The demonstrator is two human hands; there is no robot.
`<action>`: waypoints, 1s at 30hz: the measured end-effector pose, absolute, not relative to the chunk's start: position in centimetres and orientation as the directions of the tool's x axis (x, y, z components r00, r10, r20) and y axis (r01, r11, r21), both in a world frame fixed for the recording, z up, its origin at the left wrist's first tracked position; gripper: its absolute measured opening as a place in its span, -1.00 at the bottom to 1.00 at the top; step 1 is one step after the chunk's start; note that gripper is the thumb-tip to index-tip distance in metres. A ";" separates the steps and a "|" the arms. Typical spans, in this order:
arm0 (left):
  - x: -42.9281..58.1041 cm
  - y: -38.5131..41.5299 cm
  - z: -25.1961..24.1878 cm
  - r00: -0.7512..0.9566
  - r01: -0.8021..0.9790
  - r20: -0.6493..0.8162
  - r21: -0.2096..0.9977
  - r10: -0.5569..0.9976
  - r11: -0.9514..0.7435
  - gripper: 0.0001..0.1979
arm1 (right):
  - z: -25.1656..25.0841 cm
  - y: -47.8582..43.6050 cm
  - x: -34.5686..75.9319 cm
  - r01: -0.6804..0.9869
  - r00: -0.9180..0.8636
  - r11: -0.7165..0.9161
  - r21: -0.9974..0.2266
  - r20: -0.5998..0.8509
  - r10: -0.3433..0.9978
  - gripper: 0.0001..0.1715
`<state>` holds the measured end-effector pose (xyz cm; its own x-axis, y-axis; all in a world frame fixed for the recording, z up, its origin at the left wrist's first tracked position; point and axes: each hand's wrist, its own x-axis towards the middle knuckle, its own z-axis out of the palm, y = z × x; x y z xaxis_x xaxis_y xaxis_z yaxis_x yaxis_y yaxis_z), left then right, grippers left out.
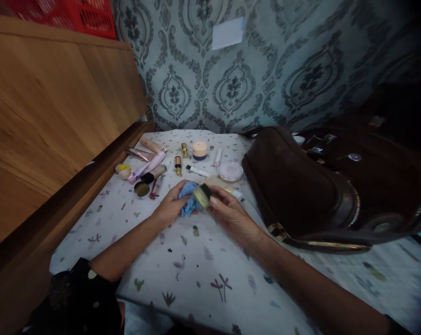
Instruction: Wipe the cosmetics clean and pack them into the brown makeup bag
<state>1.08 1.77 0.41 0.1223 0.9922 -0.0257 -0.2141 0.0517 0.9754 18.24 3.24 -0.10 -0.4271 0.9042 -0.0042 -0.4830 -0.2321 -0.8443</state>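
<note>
My left hand [171, 203] is closed around a crumpled blue cloth [187, 201] over the middle of the table. In the fingers of my right hand [231, 211] is a small bottle [201, 197] with a dark cap and a pale yellow-green see-through body. The cloth meets the bottle's left end. Just behind my hands lie a white pen-like tube [197, 171] and a flat round compact [230, 172]. To the left are a red lip gloss tube [156, 188] and a round dark-rimmed pot [141, 189].
A large brown leather bag [301, 186] fills the right side. Farther back stand a peach-lidded jar [200, 150] and gold lipstick tubes [178, 165]. Several cosmetic tubes [157, 160] lie at the left. A wooden cabinet [67, 88] borders the table [154, 274] on the left.
</note>
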 end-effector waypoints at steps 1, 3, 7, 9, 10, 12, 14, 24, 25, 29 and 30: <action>1.1 1.7 0.5 0.130 -0.196 -0.014 0.980 0.991 0.040 -0.52 | -0.1 3.3 18.2 -0.486 -0.415 -0.223 -0.845 -0.001 0.910 -0.46; 1.1 1.5 0.7 0.142 -0.155 0.007 0.988 0.990 0.015 -0.52 | -0.1 3.3 18.1 -0.477 -0.388 -0.196 -0.857 0.005 0.922 -0.47; 1.0 1.3 0.9 0.151 -0.035 0.043 0.999 0.988 -0.038 -0.61 | -0.6 3.5 17.9 -0.426 -0.339 -0.130 -0.895 0.024 0.940 -0.51; 0.9 1.1 1.0 0.134 0.071 0.086 0.993 0.987 -0.096 -0.68 | -0.9 3.6 17.9 -0.406 -0.317 -0.107 -0.908 0.030 0.948 -0.51; 0.9 0.9 1.0 0.122 0.151 0.119 0.979 0.985 -0.137 -0.72 | -1.0 3.7 17.9 -0.399 -0.302 -0.099 -0.912 0.029 0.953 -0.50; 0.7 0.6 1.2 0.124 0.344 0.221 0.905 0.967 -0.251 -0.77 | -1.1 3.8 18.0 -0.393 -0.274 -0.093 -0.915 0.020 0.962 -0.49; 0.5 0.4 1.3 0.181 0.494 0.352 0.775 0.918 -0.395 -0.77 | -1.0 3.8 18.1 -0.408 -0.273 -0.110 -0.906 0.006 0.962 -0.50; -0.2 0.9 1.2 0.272 0.567 0.488 0.615 0.830 -0.548 -0.64 | 0.2 3.4 18.3 -0.525 -0.406 -0.338 -0.781 -0.119 0.906 -0.59; -0.1 1.0 1.2 0.222 0.550 0.459 0.670 0.860 -0.499 -0.67 | 0.2 3.4 18.3 -0.519 -0.418 -0.358 -0.776 -0.135 0.898 -0.60; 0.2 1.2 1.2 0.060 0.355 0.265 0.895 0.962 -0.268 -0.78 | 0.1 3.3 18.4 -0.460 -0.474 -0.370 -0.808 -0.129 0.871 -0.58; 0.3 1.3 1.3 0.039 0.312 0.232 0.921 0.972 -0.233 -0.80 | 0.0 3.2 18.3 -0.431 -0.478 -0.348 -0.833 -0.117 0.871 -0.58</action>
<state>0.28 1.26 1.29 0.0394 0.9719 0.2322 0.3118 -0.2327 0.9212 18.32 3.22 -0.04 -0.4775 0.8708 -0.1172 -0.4308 -0.3482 -0.8326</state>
